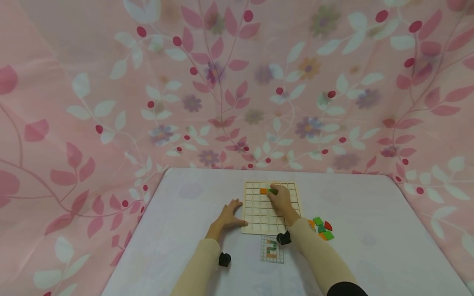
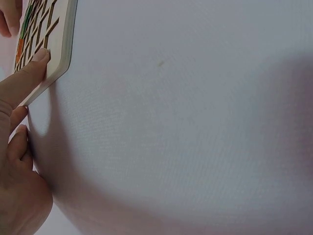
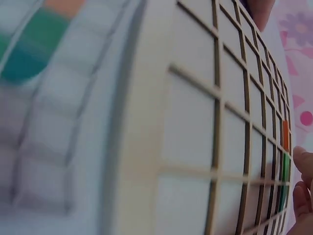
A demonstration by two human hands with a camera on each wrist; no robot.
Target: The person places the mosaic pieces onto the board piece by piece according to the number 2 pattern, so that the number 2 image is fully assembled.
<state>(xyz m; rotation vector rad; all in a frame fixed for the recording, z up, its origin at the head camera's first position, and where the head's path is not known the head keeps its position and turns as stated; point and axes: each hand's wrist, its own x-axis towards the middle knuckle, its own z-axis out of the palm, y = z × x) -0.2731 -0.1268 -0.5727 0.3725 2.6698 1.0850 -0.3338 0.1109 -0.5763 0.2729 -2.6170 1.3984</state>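
A pale wooden grid board (image 1: pixel 255 222) lies on the table. My left hand (image 1: pixel 227 216) spreads along its left side, the thumb resting on the near left corner's rim in the left wrist view and the other fingers at the edge. My right hand (image 1: pixel 281 199) reaches over the board to its far row, fingers curled around a dark green tile (image 3: pixel 282 197), partly hidden by them in the head view. Beside that tile, in the same row, lie a lighter green tile (image 3: pixel 285 166) and an orange tile (image 1: pixel 263 191).
Below the board is a small pattern card (image 1: pixel 272 249) showing a coloured figure on a grid. Several loose tiles (image 1: pixel 321 228) in green, orange and red lie right of the board, next to my right sleeve. A floral cloth (image 1: pixel 237 102) hangs behind the white table (image 1: pixel 200 193).
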